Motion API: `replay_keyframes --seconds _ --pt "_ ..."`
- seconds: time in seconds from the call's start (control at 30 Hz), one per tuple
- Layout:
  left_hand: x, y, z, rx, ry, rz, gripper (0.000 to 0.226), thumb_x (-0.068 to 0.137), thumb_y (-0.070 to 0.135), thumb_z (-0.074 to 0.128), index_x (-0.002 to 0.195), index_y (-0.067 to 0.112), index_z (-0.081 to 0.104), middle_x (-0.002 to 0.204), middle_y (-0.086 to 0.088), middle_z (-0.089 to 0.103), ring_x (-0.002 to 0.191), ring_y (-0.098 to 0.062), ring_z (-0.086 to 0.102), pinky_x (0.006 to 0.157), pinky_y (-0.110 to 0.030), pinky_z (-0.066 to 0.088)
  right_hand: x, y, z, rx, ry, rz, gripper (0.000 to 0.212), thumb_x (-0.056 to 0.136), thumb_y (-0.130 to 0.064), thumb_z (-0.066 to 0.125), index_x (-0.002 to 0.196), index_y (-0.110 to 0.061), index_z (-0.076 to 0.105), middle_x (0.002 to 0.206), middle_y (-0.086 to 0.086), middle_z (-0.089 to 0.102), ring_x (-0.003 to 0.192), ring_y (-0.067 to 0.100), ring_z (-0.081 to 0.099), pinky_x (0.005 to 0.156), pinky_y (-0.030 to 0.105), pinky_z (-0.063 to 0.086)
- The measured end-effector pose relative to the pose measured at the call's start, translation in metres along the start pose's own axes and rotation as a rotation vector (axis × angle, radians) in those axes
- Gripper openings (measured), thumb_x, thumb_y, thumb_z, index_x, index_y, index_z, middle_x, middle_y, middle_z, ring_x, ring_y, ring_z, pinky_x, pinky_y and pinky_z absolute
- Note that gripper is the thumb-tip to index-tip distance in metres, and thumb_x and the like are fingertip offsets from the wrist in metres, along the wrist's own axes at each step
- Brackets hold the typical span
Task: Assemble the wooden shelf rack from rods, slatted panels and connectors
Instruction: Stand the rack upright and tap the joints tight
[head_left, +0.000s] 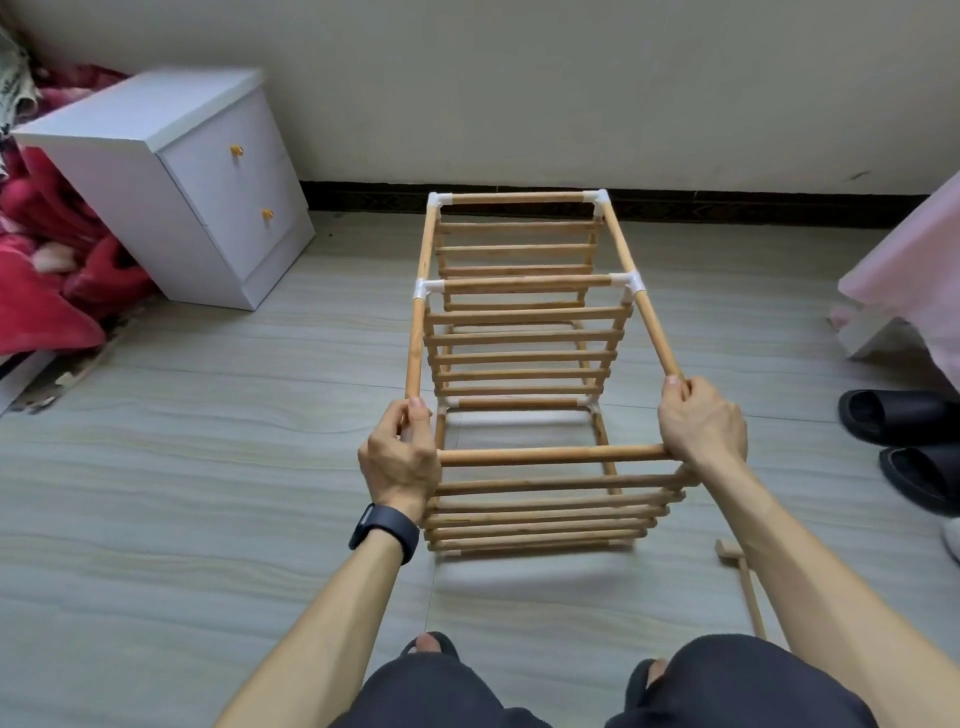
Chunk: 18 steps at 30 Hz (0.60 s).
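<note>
Knees (727, 680) lowest; just beyond, left hand (402, 452) and right hand (701, 421) clasp near corners of rack (524, 285). Long axis runs straight ahead along floor (208, 467) toward wall (519, 78); both hands equally near.

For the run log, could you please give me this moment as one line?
left hand: grips near left corner | right hand: grips near right corner | rack: lying lengthwise, three slatted panels | loose stick: floor, right
</note>
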<state>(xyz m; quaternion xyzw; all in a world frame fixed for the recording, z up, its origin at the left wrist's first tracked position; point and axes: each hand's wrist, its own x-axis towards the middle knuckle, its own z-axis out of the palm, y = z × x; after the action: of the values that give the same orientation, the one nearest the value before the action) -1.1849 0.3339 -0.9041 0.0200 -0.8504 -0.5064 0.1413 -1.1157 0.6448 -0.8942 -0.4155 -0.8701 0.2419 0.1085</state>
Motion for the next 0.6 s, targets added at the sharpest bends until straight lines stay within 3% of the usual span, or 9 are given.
replay_keyframes --seconds 0.2,0.33,0.4,0.5,0.6 --pt "0.011 -0.002 0.012 0.006 0.042 -0.022 0.037 0.094 0.045 0.042 0.074 0.024 0.066 0.057 0.008 0.056 0.057 -0.008 0.053 0.049 -0.022 0.033 -0.003 -0.002 -0.004 0.168 0.015 -0.033 0.050 0.097 -0.063 0.039 0.099 -0.019 0.063 0.078 -0.002 0.062 0.078 0.027 0.060 0.072 0.039 0.044" --pt "0.017 0.002 0.013 0.030 0.048 -0.050 0.038 0.092 0.045 0.042 0.072 0.023 0.066 0.056 0.007 0.057 0.057 -0.008 0.053 0.050 -0.021 0.032 -0.027 0.013 -0.004 0.600 0.039 0.000 0.044 0.090 -0.070 0.045 0.105 -0.031 0.060 0.094 -0.005 0.072 0.089 0.018 0.069 0.077 0.038 0.053" --pt "0.019 0.000 0.012 0.030 0.053 -0.063 0.039 0.091 0.045 0.043 0.071 0.022 0.066 0.055 0.007 0.056 0.056 -0.010 0.053 0.051 -0.022 0.033 -0.045 0.028 0.003 0.646 -0.015 0.025 0.047 0.089 -0.073 0.044 0.097 -0.031 0.064 0.088 -0.004 0.073 0.085 0.017 0.070 0.071 0.035 0.051" --pt "0.023 0.003 0.013 0.043 0.045 -0.072 0.038 0.090 0.046 0.043 0.071 0.023 0.067 0.055 0.008 0.057 0.057 -0.011 0.053 0.052 -0.022 0.033 -0.053 0.033 0.011 0.672 -0.043 0.046 0.069 0.087 -0.077 0.035 0.072 -0.015 0.063 0.063 -0.003 0.065 0.060 0.014 0.060 0.057 0.029 0.044" --pt "0.038 0.013 0.013 0.053 0.055 -0.077 0.036 0.092 0.041 0.048 0.069 0.022 0.067 0.053 0.007 0.055 0.055 -0.014 0.053 0.050 -0.023 0.033 -0.044 0.015 0.005 0.679 0.021 0.070 0.064 0.089 -0.070 0.034 0.067 -0.015 0.058 0.058 -0.002 0.058 0.057 0.017 0.054 0.055 0.031 0.041"
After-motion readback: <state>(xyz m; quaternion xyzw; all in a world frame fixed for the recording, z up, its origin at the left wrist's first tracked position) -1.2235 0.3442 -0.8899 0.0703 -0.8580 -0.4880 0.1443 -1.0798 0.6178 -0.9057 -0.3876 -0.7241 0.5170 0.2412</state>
